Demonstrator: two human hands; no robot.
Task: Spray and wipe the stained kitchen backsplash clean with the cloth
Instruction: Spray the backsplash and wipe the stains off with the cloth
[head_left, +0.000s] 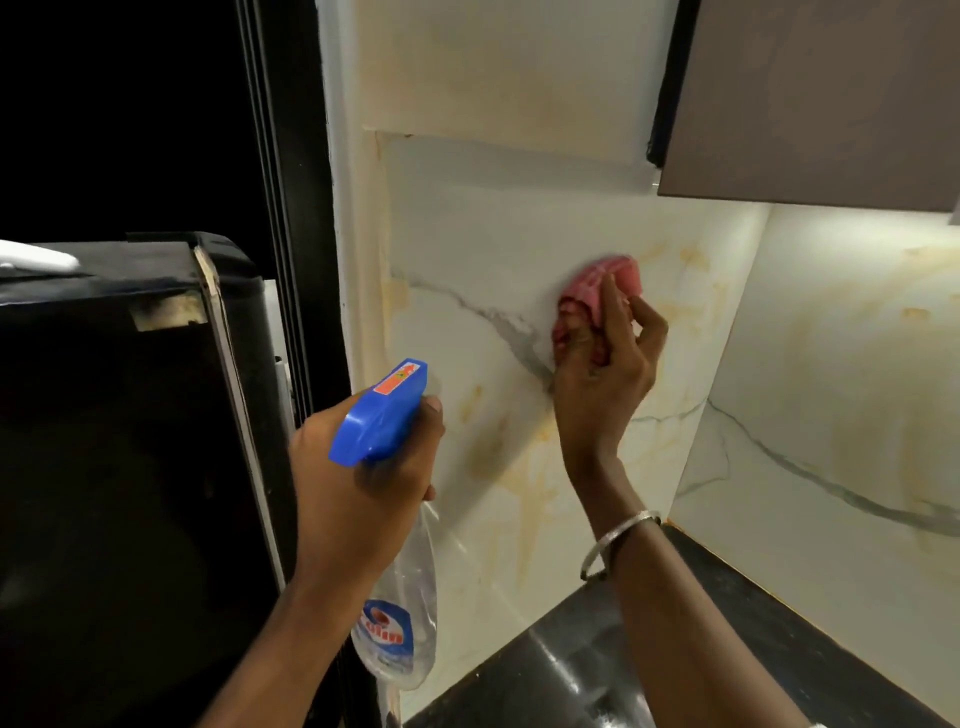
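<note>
Wiping the stained white marble backsplash
Right hand clamps the crumpled pink cloth against it — left hand grips the clear blue-headed spray bottle.

"colin" on spray bottle label

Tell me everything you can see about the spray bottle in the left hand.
The spray bottle has a bright blue plastic trigger head with an orange sticker on top and a clear body that looks nearly empty, bearing a blue, white and red label. The left hand grips its neck, holding it roughly upright with the nozzle towards the stained backsplash. It hangs above the dark countertop, touching only the hand.
</note>
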